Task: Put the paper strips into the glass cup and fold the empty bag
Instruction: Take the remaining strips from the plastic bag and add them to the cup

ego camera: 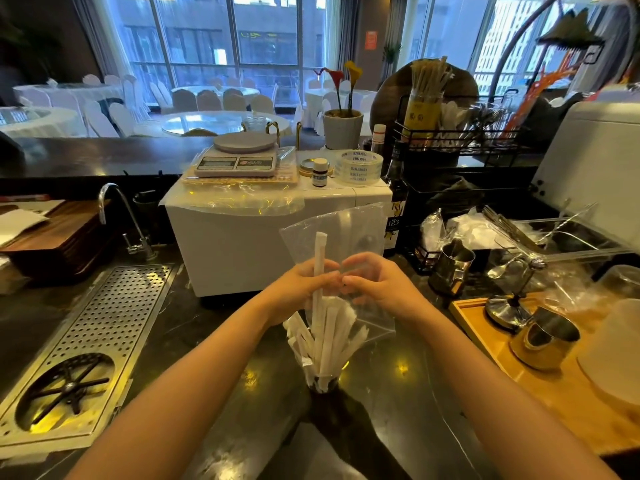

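Restaurant bar counter, drip tray (86,344), banquet tables (221,121) beyond

- Kitchen scale (242,157) sits atop the white appliance (263,233)
- Tape roll (358,167) beside it
- Faucet (117,216) left, above the perforated drain tray (104,327)

Tape roll (358,167) reads "TOGETHER"; bottle label (393,221) "183"

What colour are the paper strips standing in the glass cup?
White, or off-white; the paper strips show clearly in the head view.
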{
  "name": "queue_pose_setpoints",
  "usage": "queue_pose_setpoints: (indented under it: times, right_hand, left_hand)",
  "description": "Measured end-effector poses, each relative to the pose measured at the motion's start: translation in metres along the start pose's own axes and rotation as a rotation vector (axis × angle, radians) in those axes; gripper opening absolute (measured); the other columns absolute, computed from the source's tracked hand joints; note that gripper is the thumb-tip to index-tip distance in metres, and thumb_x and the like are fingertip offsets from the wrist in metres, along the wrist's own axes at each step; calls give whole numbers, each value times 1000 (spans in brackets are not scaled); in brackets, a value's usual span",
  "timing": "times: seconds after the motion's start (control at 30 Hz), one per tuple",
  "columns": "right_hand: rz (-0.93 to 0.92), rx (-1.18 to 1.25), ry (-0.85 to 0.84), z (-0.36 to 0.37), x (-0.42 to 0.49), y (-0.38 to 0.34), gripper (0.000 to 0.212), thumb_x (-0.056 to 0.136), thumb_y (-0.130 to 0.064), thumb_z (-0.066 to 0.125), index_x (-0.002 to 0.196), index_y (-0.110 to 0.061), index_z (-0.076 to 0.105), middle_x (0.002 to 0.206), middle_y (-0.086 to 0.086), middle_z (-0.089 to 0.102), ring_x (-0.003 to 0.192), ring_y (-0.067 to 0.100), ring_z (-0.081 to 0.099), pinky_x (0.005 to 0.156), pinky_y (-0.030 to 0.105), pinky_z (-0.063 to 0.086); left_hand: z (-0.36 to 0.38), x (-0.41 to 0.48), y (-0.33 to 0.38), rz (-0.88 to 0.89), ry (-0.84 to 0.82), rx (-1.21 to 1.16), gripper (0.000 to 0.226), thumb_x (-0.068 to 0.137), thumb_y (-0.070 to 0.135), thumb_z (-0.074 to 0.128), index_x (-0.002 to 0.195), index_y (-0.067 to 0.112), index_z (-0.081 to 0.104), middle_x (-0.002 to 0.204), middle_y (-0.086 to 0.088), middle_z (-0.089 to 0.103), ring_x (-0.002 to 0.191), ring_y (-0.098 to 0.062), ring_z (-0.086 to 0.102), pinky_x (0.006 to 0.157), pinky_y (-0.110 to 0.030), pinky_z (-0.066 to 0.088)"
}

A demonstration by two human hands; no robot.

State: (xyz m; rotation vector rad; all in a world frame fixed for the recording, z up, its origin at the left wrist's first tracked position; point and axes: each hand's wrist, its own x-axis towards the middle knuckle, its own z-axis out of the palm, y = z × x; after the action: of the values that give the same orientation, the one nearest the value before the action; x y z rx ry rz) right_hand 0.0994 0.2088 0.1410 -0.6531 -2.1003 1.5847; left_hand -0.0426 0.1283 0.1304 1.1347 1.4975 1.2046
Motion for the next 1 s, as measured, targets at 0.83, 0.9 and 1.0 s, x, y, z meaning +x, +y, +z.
queue_pose_setpoints:
  times: [0.83, 0.9, 1.0]
  right_hand:
    - [98, 171, 94, 8, 8, 9, 13, 86, -4, 58, 80, -13, 50, 79, 6, 65, 68, 12, 63, 58, 15, 51]
    - [94, 190, 98, 7, 10, 9, 15, 88, -4, 55, 79, -14, 49, 77, 4, 66, 66, 11, 64, 57, 17, 51]
    - [81, 192, 93, 6, 12, 9, 16, 89, -4, 53, 78, -14, 49, 79, 5, 66, 70, 14, 64, 58, 18, 52]
  left_hand:
    - [-18, 4, 0, -220, -70, 520, 33, 79, -2, 61, 112, 4, 59, 113, -20, 64, 104, -31, 63, 92, -39, 53]
    - [-17, 7, -1, -194, -15, 570, 22, 80, 1, 62, 102, 1, 64, 103, -21, 67, 98, -33, 65, 88, -38, 55]
    - [-15, 11, 1, -111, 45, 627, 7, 80, 2, 62, 86, 3, 66, 76, -6, 64, 81, -26, 64, 77, -32, 54]
